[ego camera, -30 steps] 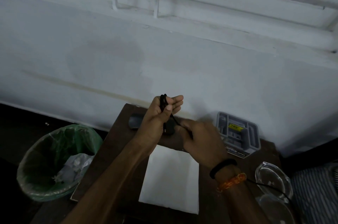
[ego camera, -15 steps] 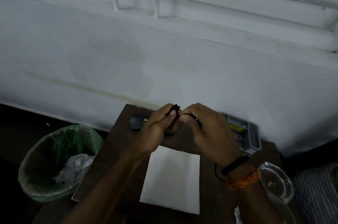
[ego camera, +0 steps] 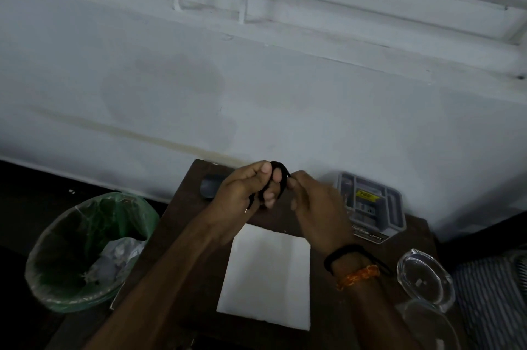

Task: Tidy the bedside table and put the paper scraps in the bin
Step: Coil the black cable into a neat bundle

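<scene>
Both hands are raised over the back of the dark wooden bedside table [ego camera: 182, 221]. My left hand [ego camera: 242, 192] is closed on a coil of black cable [ego camera: 281, 171] looped around its fingers. My right hand [ego camera: 316, 207] pinches the cable's free end just right of the coil. A white sheet of paper [ego camera: 268, 278] lies flat on the table below the hands. The bin [ego camera: 85, 252], lined with a green bag and holding crumpled paper scraps [ego camera: 119, 258], stands on the floor to the left of the table.
A dark oval object [ego camera: 209, 185] lies at the table's back left. A grey compartment tray [ego camera: 376, 204] sits at the back right. Two clear glass dishes [ego camera: 425, 278] rest at the right edge. Striped fabric [ego camera: 496, 292] is at far right. A white wall stands behind.
The hands came together and then parted a little. The cable now sits in more loops around my left fingers, and my right hand has shifted right, holding the free end.
</scene>
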